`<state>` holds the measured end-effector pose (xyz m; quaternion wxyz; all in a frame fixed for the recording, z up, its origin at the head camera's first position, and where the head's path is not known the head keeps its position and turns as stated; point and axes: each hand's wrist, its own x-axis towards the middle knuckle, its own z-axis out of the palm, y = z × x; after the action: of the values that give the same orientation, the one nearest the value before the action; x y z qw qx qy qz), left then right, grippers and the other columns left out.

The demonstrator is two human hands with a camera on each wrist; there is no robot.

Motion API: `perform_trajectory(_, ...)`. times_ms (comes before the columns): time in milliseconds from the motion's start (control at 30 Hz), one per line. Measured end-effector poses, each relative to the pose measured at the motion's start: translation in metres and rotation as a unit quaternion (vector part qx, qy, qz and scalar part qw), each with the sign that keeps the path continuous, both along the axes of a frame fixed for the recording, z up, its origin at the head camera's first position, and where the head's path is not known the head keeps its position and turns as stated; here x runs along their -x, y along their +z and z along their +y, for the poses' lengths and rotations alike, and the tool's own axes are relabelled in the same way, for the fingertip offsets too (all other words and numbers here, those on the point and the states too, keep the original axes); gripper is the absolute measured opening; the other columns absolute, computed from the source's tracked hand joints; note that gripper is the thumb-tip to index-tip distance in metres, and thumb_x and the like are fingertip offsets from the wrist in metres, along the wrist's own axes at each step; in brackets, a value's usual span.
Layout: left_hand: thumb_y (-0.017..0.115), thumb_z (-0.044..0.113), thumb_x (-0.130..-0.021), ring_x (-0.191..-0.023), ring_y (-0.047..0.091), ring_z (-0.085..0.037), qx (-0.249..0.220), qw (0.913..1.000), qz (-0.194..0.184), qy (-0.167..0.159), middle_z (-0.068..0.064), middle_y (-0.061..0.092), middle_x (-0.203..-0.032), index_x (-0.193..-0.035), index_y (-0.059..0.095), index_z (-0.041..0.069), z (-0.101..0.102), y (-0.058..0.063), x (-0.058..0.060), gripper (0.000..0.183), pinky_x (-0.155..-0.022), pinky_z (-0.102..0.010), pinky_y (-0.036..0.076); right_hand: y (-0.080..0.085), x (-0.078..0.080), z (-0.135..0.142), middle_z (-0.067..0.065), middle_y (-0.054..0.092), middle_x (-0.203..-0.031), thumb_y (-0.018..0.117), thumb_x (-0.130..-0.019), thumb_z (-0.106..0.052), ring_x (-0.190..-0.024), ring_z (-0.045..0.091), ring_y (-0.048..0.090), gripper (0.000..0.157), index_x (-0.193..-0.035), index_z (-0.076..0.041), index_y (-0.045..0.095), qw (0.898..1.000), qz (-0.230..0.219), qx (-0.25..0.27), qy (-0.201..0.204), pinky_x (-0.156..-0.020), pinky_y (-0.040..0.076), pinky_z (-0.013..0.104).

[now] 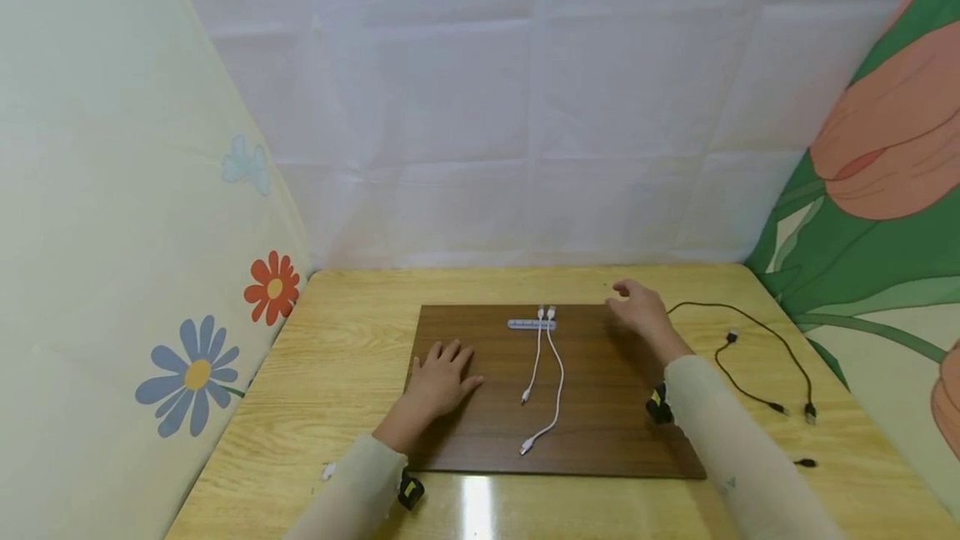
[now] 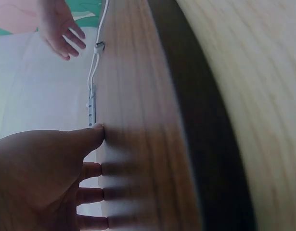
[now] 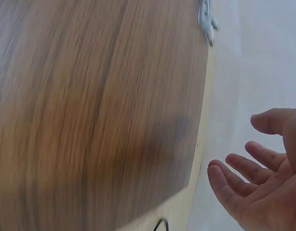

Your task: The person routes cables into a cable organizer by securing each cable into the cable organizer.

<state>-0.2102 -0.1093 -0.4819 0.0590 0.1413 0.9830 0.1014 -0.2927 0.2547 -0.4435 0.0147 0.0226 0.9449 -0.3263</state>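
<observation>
A dark brown wooden board (image 1: 480,440) lies on the table. Near its far edge is a small pale blue strip (image 1: 522,324), a cable holder by its look, with two white charging cables (image 1: 560,390) running from it towards the near side. My left hand (image 1: 438,383) rests on the board's left part, fingers spread; in the left wrist view its fingertips (image 2: 92,194) touch the wood. Above the board's far right corner hovers my right hand (image 1: 641,311), its fingers loosely bent and holding nothing, as the right wrist view of the hand (image 3: 268,178) confirms.
Right of the board lie a long black cable (image 1: 780,340) and a shorter black cable (image 1: 738,386). Another black plug (image 1: 806,463) shows beside the right sleeve. A small white piece (image 1: 327,471) sits near the left sleeve. Behind the table (image 1: 352,315) hangs a white cloth (image 1: 450,107).
</observation>
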Motion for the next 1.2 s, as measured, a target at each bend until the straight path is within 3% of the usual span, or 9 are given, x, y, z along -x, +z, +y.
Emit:
perform_trajectory(367,0.046,0.053,-0.104,-0.147,0.031,-0.042,0.037,0.9992,0.011,-0.011,-0.011,0.038,-0.16,-0.155,0.042,0.02,-0.001,-0.006,-0.001,0.061,-0.109,-0.072,0.03,0.005,-0.012,0.042,0.034,0.04,-0.149,0.05,-0.101,-0.03,-0.132,0.053,0.042,0.06,-0.146,0.009,0.039,0.999,-0.025,-0.009,-0.02,-0.104,0.041,0.062)
perform_trajectory(667,0.043,0.054,-0.104,-0.148,0.03,-0.041,0.055,0.9983,0.009,-0.015,-0.01,0.037,-0.161,-0.157,0.039,0.021,0.0,-0.003,-0.002,0.062,-0.11,-0.07,0.03,0.008,-0.023,0.071,0.037,0.037,-0.148,0.049,-0.103,-0.036,-0.131,0.056,0.04,0.066,-0.148,0.01,0.035,0.998,-0.048,-0.024,-0.023,-0.102,0.038,0.067)
perform_trajectory(1200,0.041,0.055,-0.104,-0.149,0.03,-0.04,0.07,0.9974,0.011,-0.016,-0.009,0.035,-0.162,-0.157,0.038,0.022,0.002,0.001,-0.003,0.062,-0.11,-0.07,0.03,0.007,-0.043,0.127,0.045,0.031,-0.143,0.042,-0.106,-0.04,-0.124,0.061,0.04,0.072,-0.146,0.017,0.027,0.996,-0.075,-0.033,-0.035,-0.094,0.043,0.065)
